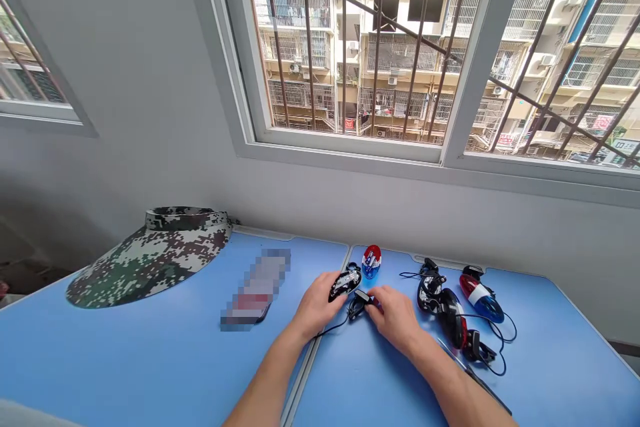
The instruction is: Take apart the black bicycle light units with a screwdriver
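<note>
**In hand:** you have the glossy black oval shell (345,284) and a small black cabled part (358,305) together just in front of your body, on the blue folding table (150,360).

**Left hand (316,307):** closed around the shell, fingers wrapped over its near side.

**Right hand (394,319):** curled over the cabled part, fingertips at its end; you can't tell whether it is firmly gripped.

**Things nearby:** a clear shell with red, white and blue markings (371,261) sits just beyond your hands. To the right lie a red, white and blue oval shell (481,298), two black shells (430,292) (453,318), a black clip (477,347) and thin black cables (500,363). A screwdriver (480,380) lies under your right forearm.

**Rest:** a camouflage visor (150,257) and a pixelated object (257,290) lie left.

**Hidden:** your fingers cover much of the shell and the part's join.
</note>
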`<state>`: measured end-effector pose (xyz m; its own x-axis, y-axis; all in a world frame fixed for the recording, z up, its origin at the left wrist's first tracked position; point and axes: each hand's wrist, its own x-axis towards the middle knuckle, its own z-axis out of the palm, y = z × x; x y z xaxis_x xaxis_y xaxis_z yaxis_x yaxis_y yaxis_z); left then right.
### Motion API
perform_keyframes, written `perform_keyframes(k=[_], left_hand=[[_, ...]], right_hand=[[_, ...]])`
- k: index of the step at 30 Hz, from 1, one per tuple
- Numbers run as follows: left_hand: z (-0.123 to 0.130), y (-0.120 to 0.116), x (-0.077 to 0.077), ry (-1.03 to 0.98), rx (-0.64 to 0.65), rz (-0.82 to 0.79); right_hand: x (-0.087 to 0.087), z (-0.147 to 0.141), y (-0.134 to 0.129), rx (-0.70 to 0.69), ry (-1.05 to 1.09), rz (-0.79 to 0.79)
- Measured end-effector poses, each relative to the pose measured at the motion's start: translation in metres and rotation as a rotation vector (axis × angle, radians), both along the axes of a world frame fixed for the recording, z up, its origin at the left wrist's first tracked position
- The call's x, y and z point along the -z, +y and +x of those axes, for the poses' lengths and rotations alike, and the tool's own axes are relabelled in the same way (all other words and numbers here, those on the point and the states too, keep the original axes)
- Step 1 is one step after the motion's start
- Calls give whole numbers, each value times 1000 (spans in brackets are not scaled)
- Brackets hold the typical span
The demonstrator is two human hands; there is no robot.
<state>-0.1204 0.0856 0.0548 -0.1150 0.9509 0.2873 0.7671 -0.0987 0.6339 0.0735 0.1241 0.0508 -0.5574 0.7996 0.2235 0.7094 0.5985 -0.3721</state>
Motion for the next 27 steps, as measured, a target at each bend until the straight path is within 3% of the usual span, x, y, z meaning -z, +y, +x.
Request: perform_keyframes(k=[8, 14, 17, 23, 27], left_hand=[[-1, 7, 0, -40, 39, 38], [-7, 4, -3, -66, -77, 3], [-13, -4, -8, -80, -68, -53], [-21, -19, -23, -44, 75, -239], [-27, -34, -36, 2, -51, -236]], right_hand=[[7, -2, -2, -40, 60, 38], [12, -3, -6, -58, 99, 75], [12, -4, -9, -70, 117, 88], [14, -12, -12, -185, 147, 114], [13, -16, -12, -172, 131, 111]])
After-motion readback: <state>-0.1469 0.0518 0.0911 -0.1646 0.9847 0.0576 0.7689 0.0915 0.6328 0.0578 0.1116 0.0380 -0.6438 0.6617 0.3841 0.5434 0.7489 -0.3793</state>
